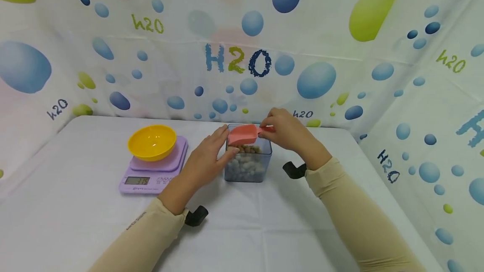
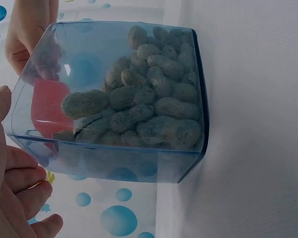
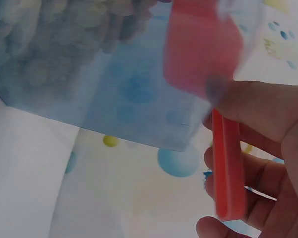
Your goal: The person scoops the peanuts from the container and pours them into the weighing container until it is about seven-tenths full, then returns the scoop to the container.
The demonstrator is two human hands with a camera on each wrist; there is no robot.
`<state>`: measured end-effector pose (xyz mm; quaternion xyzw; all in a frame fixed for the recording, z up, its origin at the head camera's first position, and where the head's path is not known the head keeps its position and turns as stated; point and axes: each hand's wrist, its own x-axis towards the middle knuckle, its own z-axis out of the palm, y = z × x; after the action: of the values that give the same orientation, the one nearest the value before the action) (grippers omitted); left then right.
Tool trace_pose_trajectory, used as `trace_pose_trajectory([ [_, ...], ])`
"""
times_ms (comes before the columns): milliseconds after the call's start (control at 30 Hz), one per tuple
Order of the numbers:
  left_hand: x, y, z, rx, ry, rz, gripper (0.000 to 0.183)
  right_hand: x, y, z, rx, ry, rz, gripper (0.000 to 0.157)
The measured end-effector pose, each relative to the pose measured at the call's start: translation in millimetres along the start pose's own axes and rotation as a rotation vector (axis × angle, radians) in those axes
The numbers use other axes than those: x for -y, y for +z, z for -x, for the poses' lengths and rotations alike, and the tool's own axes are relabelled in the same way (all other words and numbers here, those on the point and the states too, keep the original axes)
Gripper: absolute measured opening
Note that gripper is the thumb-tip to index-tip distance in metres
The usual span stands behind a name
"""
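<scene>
My right hand [image 1: 285, 131] pinches the handle of a coral-pink scoop [image 1: 243, 134] between thumb and fingers. The scoop's bowl lies within the mouth of a clear bluish plastic container [image 1: 247, 171]. Unshelled peanuts [image 2: 154, 94] fill the lower part of it, and through the wall the scoop shows close to the top of the heap. At the container's left rim is my left hand [image 1: 206, 154], its fingers stretched along that side and the thumb over the front edge. In the left wrist view its fingers [image 2: 32, 196] are slightly bent beside the rim.
To the left, a yellow bowl [image 1: 152, 142] sits on a purple kitchen scale [image 1: 153, 179] with a lit number display. All of it stands on a white-covered table [image 1: 87, 217]. A white cloth with coloured drops and H2O lettering [image 1: 238, 60] hangs behind.
</scene>
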<state>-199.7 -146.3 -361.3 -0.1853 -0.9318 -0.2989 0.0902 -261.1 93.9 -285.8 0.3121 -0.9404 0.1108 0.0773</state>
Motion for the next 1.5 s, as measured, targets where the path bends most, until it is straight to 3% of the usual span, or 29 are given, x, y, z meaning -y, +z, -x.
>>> trace_pose_trajectory([
  [200, -1.0, -5.1, 3.6, -0.002, -0.002, 0.012, 0.072, 12.1, -29.3, 3.5, 0.010, -0.037, 0.100, 0.024],
  [333, 1.4, -7.7, 5.1, -0.020, 0.014, 0.018, 0.068, 25.7, -39.9, 4.3, 0.017, -0.078, 0.236, 0.007],
  [433, 3.5, -7.9, 6.0, -0.034, 0.026, 0.026, 0.066, 38.2, -38.9, 3.5, 0.026, -0.110, 0.348, 0.002],
  [500, 4.1, -7.7, 6.4, -0.035, 0.026, 0.032, 0.065, 45.6, -34.8, 2.7, 0.050, -0.127, 0.423, 0.006],
  [667, 3.3, -6.3, 5.8, 0.000, 0.017, 0.038, 0.064, 52.0, -20.0, 1.7, 0.190, -0.091, 0.491, 0.016],
  [867, 0.5, -7.8, 2.3, 0.065, -0.001, 0.045, 0.071, 45.1, -14.4, 3.5, 0.233, -0.084, 0.471, 0.013],
  [1233, -1.4, -9.0, -0.3, 0.081, -0.012, 0.079, 0.072, 26.3, -13.9, 10.4, 0.283, -0.086, 0.164, 0.008],
  [1333, -2.2, -8.1, 0.4, 0.086, -0.011, 0.108, 0.072, 21.2, -11.9, 13.1, 0.258, -0.088, 0.127, 0.010],
  [1500, -1.7, -6.7, 1.3, 0.057, 0.002, 0.130, 0.070, 19.8, -2.1, 10.9, 0.137, -0.096, 0.138, 0.009],
])
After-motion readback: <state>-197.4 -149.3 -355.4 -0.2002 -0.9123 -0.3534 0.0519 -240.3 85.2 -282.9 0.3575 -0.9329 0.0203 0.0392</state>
